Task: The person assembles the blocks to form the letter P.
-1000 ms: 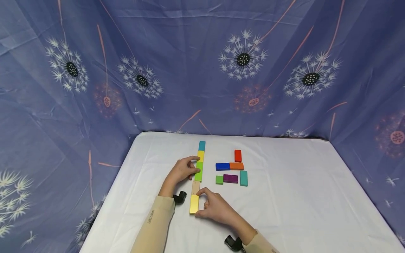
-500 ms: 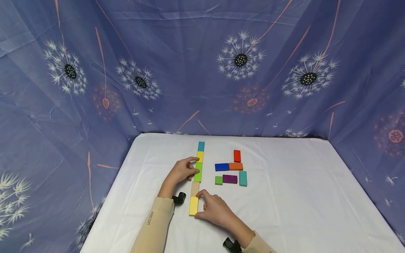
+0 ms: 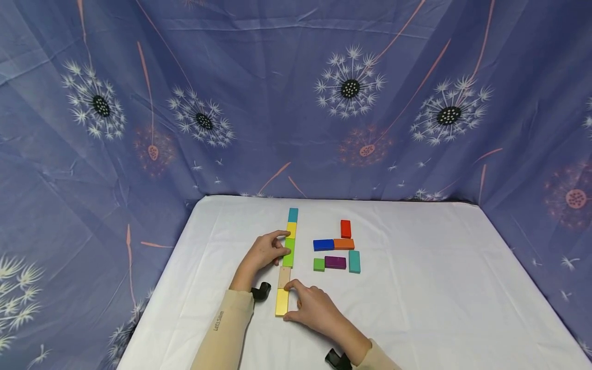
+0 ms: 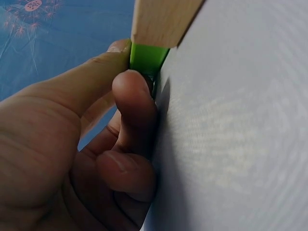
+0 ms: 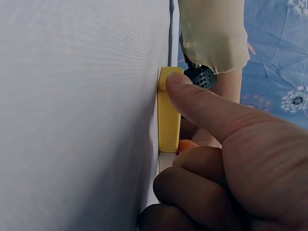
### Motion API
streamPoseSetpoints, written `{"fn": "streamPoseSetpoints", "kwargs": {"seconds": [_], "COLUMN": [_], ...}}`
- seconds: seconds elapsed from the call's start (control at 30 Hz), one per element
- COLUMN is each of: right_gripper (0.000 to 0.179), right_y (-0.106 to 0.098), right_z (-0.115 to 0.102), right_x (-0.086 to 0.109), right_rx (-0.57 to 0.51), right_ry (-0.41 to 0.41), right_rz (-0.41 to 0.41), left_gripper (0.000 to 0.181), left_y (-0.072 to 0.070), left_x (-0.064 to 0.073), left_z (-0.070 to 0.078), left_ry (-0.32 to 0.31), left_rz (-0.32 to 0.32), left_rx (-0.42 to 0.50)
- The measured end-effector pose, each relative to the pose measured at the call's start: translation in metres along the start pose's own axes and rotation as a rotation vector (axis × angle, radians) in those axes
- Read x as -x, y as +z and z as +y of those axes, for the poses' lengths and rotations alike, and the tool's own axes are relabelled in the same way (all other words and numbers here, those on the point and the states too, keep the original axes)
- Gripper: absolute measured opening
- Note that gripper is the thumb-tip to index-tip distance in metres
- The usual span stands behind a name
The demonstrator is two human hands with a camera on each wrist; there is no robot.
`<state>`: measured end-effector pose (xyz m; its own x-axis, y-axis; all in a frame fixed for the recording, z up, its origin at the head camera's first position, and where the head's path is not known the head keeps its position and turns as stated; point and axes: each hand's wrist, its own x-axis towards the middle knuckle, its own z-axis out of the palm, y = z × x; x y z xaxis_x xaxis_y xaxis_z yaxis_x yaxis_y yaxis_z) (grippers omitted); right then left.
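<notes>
A straight row of blocks runs away from me on the white table: yellow block point(image 3: 281, 303), plain wooden block point(image 3: 284, 278), light green block point(image 3: 289, 259), smaller yellow block point(image 3: 292, 227) and blue block point(image 3: 293, 215). My left hand point(image 3: 264, 252) holds the light green block, its thumb on that block and its index fingertip near the joint with the smaller yellow one. At the near end, my right hand point(image 3: 316, 307) pinches the yellow block lengthwise, thumb on its near end, index finger by the wooden joint. In the right wrist view, the thumb point(image 5: 179, 82) covers part of that yellow block.
To the right of the row lie a red block point(image 3: 345, 228), a blue block point(image 3: 323, 245), an orange block point(image 3: 344, 244), a small green block point(image 3: 319, 264), a purple block point(image 3: 335, 262) and a teal block point(image 3: 354, 262). A patterned curtain point(image 3: 277, 103) rises behind the table.
Both hands keep their places on the row. The whole head view has shifted slightly; the yellow block now lines up a little closer with the wooden one.
</notes>
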<state>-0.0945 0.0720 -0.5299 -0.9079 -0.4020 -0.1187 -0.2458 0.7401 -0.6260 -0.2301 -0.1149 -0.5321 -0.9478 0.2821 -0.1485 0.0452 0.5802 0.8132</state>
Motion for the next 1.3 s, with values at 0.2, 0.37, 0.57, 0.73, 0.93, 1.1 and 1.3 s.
{"fn": "streamPoseSetpoints", "kwargs": {"seconds": [0.2,0.37,0.57,0.73,0.93,1.1,1.3], "right_gripper": [0.061,0.059,0.056,0.057,0.056,0.056,0.059], "right_y": [-0.003,-0.011,-0.029,-0.048,-0.061,-0.074,-0.087], "right_z": [-0.001,0.001,0.01,0.021,0.038,0.051,0.071], "right_x": [0.0,0.0,0.0,-0.003,-0.008,-0.011,-0.015], "right_rx": [-0.023,-0.143,-0.274,-0.364,-0.422,-0.475,-0.515], "right_ry": [-0.011,-0.027,-0.004,0.049,0.131,0.174,0.178], "right_rz": [-0.02,-0.018,0.002,0.072,0.171,0.207,0.219], "left_gripper": [0.055,0.055,0.056,0.057,0.057,0.057,0.057], "left_y": [-0.001,-0.001,-0.001,-0.002,-0.001,-0.001,-0.002], "left_x": [0.001,0.0,-0.001,-0.001,-0.001,-0.001,-0.002], "left_z": [0.0,-0.001,0.0,0.002,0.001,0.001,0.0], "left_ry": [0.01,0.02,0.002,-0.021,-0.033,-0.031,-0.039], "left_rz": [0.005,0.008,0.006,0.006,0.009,0.004,0.0], "left_rx": [-0.014,-0.023,-0.02,-0.005,0.016,0.03,0.049]}}
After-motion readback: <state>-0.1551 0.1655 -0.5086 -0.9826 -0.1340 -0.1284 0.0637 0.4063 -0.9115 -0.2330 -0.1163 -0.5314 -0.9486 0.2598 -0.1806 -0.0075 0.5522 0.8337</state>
